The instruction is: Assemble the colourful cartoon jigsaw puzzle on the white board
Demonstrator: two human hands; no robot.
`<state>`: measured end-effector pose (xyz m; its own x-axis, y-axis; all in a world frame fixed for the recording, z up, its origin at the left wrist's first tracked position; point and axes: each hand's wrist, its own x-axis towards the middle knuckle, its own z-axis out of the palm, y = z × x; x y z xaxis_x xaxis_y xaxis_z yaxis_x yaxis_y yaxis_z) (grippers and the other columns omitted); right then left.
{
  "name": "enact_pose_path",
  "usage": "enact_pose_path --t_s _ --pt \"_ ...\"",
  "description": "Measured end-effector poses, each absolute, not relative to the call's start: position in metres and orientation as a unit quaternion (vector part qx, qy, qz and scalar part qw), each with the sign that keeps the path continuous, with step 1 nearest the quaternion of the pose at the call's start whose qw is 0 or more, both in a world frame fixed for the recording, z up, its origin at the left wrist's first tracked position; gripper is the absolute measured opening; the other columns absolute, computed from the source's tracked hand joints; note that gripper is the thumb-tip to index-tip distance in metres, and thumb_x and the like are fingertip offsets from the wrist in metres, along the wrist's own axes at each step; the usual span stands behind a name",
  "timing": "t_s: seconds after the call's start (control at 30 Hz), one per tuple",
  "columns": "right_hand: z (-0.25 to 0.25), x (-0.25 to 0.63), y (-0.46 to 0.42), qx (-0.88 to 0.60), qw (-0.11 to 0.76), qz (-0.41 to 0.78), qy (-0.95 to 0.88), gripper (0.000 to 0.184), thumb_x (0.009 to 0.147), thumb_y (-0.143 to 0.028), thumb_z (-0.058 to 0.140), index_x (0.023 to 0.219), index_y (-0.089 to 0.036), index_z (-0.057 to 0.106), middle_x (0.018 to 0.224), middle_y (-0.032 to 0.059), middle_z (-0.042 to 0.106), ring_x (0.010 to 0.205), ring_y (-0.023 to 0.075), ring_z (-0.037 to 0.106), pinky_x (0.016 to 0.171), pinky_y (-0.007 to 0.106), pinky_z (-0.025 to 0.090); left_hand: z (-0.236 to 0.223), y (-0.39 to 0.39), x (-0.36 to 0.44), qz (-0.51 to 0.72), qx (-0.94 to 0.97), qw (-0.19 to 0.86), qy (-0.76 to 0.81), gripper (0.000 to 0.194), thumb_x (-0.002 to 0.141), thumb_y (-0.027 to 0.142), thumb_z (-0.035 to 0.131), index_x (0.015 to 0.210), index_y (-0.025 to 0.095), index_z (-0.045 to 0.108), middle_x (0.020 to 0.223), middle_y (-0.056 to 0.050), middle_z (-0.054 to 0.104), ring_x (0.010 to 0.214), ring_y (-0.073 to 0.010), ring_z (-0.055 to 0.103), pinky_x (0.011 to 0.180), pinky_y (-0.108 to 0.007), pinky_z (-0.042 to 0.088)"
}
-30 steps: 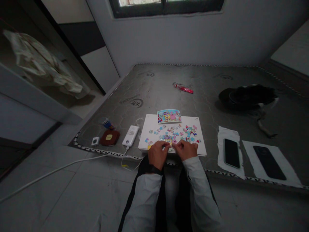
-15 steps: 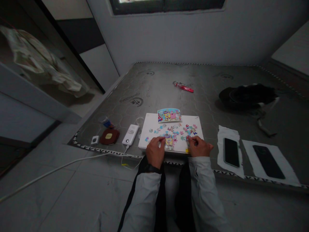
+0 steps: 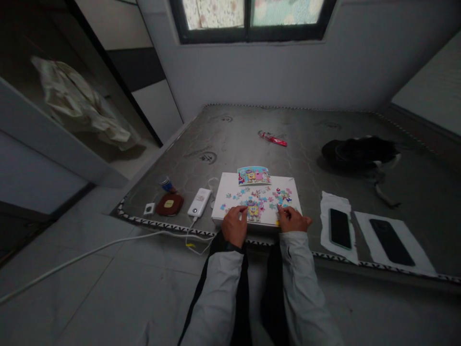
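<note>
White and flat, the box (image 3: pixel 230 185) is carrying the partly joined cartoon jigsaw (image 3: pixel 253 211) at its near edge. The left hand (image 3: pixel 235 225), fingers nearly pinched, is touching the jigsaw's left side; the right hand (image 3: pixel 292 219) is curling at right, its grip unclear.

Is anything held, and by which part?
Cannot be told: the left hand is beside the joined pieces, the right hand near loose pieces; any grip is too small to see.

Dim room, faint window (image 3: pixel 248 14) light, soft blur, edges stretched.
</note>
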<state>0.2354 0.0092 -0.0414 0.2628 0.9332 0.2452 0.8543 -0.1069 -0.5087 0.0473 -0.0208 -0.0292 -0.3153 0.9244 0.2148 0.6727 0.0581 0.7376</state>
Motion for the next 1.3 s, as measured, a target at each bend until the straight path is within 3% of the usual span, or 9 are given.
enact_pose_path --t_s 1.3 --pt "-0.05 0.226 0.011 -0.74 0.29 0.07 -0.603 0.041 0.091 -0.051 0.046 0.072 -0.021 0.066 0.071 -0.0004 0.067 0.077 0.017 0.055 0.086 0.036 0.021 -0.032 -0.021 0.035 0.353 0.579 0.161 0.717 0.012 0.086 0.024 0.061 0.094 0.024 0.07 0.094 -0.001 0.071 0.089 -0.0158 0.065 0.081 -0.027 0.046"
